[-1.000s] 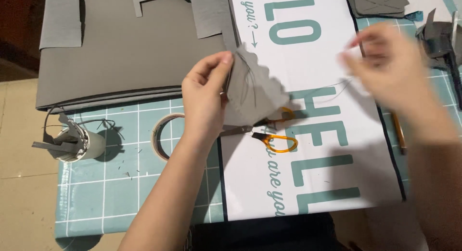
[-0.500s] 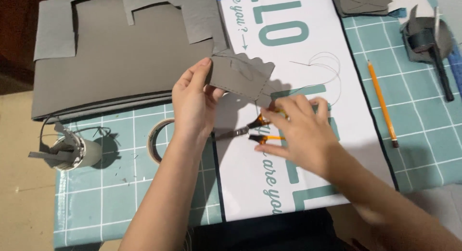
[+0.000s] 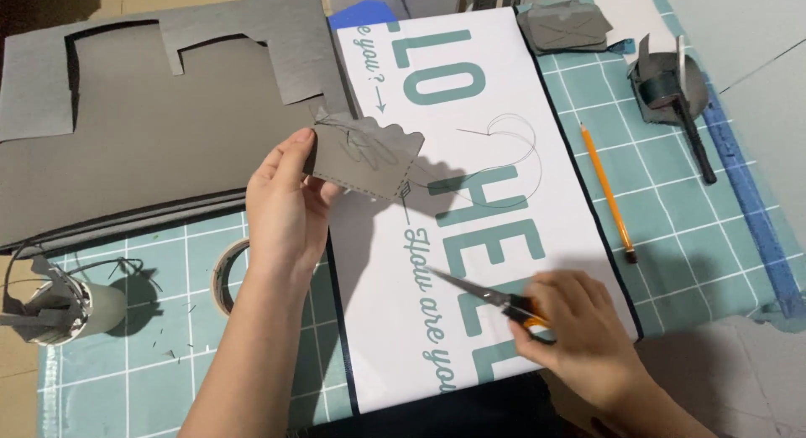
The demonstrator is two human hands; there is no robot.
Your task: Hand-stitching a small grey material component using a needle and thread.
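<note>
My left hand (image 3: 288,204) holds up a small grey cardboard piece (image 3: 363,158) with a wavy top edge and a stitched lower edge, above the white poster with teal lettering (image 3: 504,194). A thin dark thread (image 3: 510,140) trails from the piece and loops across the poster. Lower right, my right hand (image 3: 579,333) grips orange-handled scissors (image 3: 495,299), blades pointing up-left toward the piece, a short way below it.
Large grey cardboard sheets (image 3: 143,144) lie at the upper left on the teal cutting mat (image 3: 688,228). A tape roll (image 3: 225,274) sits by my left wrist, a cup of scraps (image 3: 59,308) at the far left. An orange pencil (image 3: 606,190), a craft knife (image 3: 693,140) and grey cut-outs (image 3: 567,26) lie right.
My right hand has picked the scissors up off the poster and drawn them down and to the right. The left hand keeps holding the grey piece; the view shifted slightly.
</note>
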